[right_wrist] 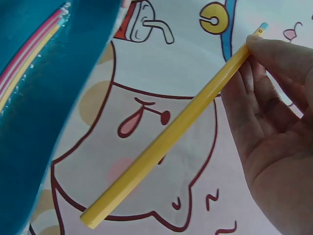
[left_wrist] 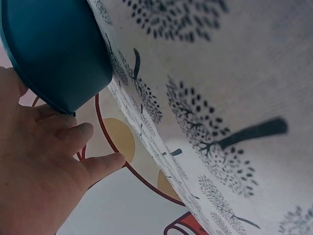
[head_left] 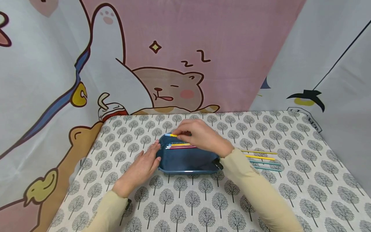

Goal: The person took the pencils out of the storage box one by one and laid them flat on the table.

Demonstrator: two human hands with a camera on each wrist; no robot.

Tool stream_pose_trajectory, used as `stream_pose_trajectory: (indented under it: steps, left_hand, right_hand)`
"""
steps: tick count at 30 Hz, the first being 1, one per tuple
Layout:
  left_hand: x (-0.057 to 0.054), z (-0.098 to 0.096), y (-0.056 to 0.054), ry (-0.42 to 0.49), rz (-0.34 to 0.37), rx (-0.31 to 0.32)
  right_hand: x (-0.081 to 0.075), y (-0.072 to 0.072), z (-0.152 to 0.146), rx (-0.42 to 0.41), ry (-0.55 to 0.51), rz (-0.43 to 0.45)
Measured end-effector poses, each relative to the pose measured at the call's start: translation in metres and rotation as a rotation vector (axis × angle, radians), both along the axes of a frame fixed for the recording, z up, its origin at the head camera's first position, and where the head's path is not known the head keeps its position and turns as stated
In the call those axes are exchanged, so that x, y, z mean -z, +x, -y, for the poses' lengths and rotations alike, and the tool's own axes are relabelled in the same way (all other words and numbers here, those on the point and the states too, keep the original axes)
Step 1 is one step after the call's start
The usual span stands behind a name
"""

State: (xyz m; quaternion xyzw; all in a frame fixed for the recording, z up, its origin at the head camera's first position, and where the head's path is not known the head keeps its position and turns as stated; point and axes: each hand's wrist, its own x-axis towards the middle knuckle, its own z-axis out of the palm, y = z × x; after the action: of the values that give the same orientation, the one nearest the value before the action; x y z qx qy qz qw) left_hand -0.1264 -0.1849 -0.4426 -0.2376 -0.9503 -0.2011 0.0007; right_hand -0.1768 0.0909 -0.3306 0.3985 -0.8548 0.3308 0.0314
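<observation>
Head view: right fingers (head_left: pixel 183 127) pinch a yellow pencil (head_left: pixel 173 135); left fingers (head_left: pixel 152 149), extended, touch tray (head_left: pixel 188 161)

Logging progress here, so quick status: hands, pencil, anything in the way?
Right hand pinching yellow pencil by far side of tray. Left hand touching tray's left end. More pencils inside tray; no obstruction visible.

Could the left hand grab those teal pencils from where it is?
Probably not without moving: the left hand is at the tray's left end, while the teal pencils lie past its right end, with the tray and the right sleeve in between.
</observation>
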Motion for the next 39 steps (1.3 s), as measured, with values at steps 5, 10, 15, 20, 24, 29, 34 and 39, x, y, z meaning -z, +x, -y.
stream_pose_trajectory:
  steps: [5, 10, 15, 20, 24, 29, 34, 39]
  left_hand:
    - [0.001, 0.001, 0.000, -0.001, -0.009, 0.002]
    - [0.003, 0.001, 0.000, -0.001, -0.017, 0.003]
    - [0.003, 0.001, -0.001, -0.002, -0.019, 0.003]
    - [0.003, 0.001, 0.000, -0.005, -0.018, 0.005]
    - [0.003, 0.001, 0.000, -0.003, -0.020, 0.007]
    - [0.002, 0.000, 0.000, -0.007, -0.024, 0.007]
    - [0.002, 0.000, -0.001, -0.011, -0.025, 0.005]
    - [0.002, 0.000, 0.000, -0.014, -0.025, 0.002]
  right_hand:
    - [-0.008, 0.008, -0.007, 0.005, -0.018, -0.039]
    - [-0.013, 0.013, -0.015, 0.020, -0.020, -0.070]
    - [-0.016, 0.018, -0.024, 0.023, -0.031, -0.090]
    - [-0.018, 0.024, -0.034, 0.053, -0.032, -0.093]
    - [-0.020, 0.029, -0.042, 0.069, -0.038, -0.097]
    - [-0.019, 0.033, -0.054, 0.077, -0.037, -0.106]
    - [-0.015, 0.037, -0.065, 0.098, -0.019, -0.146]
    - [-0.011, 0.041, -0.074, 0.115, -0.028, -0.165]
